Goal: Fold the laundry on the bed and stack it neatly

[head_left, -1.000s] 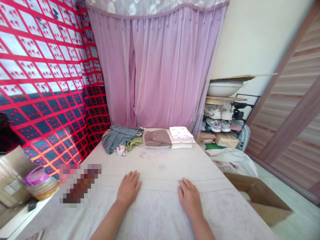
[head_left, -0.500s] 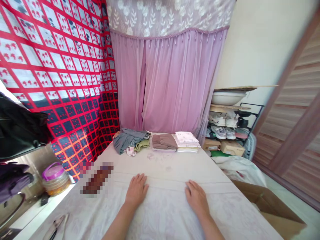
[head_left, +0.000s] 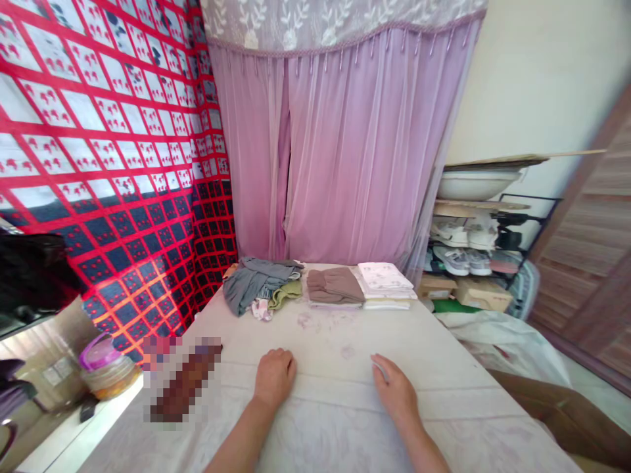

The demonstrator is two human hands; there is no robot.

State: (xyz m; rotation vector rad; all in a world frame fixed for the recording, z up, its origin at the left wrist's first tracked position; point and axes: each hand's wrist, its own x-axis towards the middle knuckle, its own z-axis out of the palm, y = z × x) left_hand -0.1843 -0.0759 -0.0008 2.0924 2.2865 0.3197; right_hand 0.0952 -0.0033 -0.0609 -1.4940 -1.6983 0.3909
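Observation:
My left hand (head_left: 276,379) rests on the pale patterned sheet (head_left: 340,430), its fingers curled in toward the palm and holding nothing visible. To its right, my right hand (head_left: 397,389) lies on the same sheet with thumb and fingers apart, empty. Beyond both hands, at the far edge, a loose heap of grey-blue clothes (head_left: 254,282) has green and pink pieces under it. Beside that heap lies a folded brown garment (head_left: 335,286) on other folded cloth. A stack of folded white printed cloth (head_left: 387,277) sits right of the brown one.
A blurred-out dark red item (head_left: 185,384) lies left on the sheet. Past the left edge stands a purple-lidded jar (head_left: 106,364). On the right are a shoe rack (head_left: 522,253) and a brown cardboard box (head_left: 572,414). Pink curtains (head_left: 345,151) hang at the back.
My left hand's fingers have gone from stretched out flat to curled in. The right hand stays much the same. The view has shifted closer and a little downward.

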